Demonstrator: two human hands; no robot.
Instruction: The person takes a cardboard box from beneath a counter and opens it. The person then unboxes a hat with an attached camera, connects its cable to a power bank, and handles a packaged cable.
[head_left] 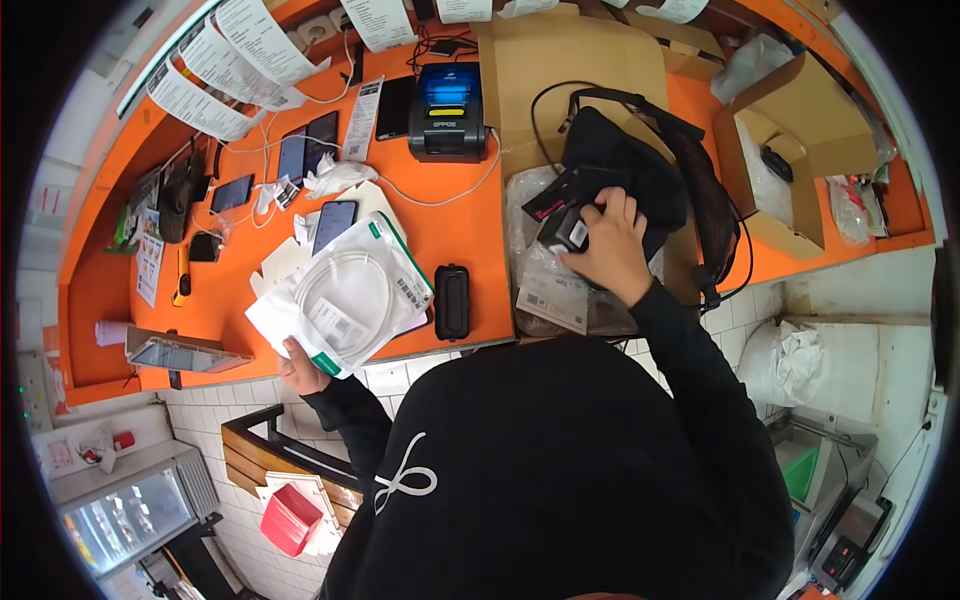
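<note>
My left hand (pixel 303 368) is closed on the lower edge of a clear-and-white plastic packet (pixel 385 268) with a coiled white cable inside. The packet is tilted over the front of the orange counter. My right hand (pixel 618 245) has its fingers curled over a small black box-shaped device (pixel 568 232) with a pale label. Its fingertips are partly hidden. Under and behind that hand lies a bundle of black fabric (pixel 620 150), inside an open cardboard box (pixel 570 60). A printed card in a clear bag (pixel 553 300) lies just below the device.
A black receipt printer (pixel 447 115) stands at the back. A black open case (pixel 452 303) lies between my hands. Phones, including one beside the packet (pixel 334 226), and white cables lie on the orange counter (pixel 460 210). Another open carton (pixel 770 170) stands at right. Paper receipts (pixel 245 45) hang above.
</note>
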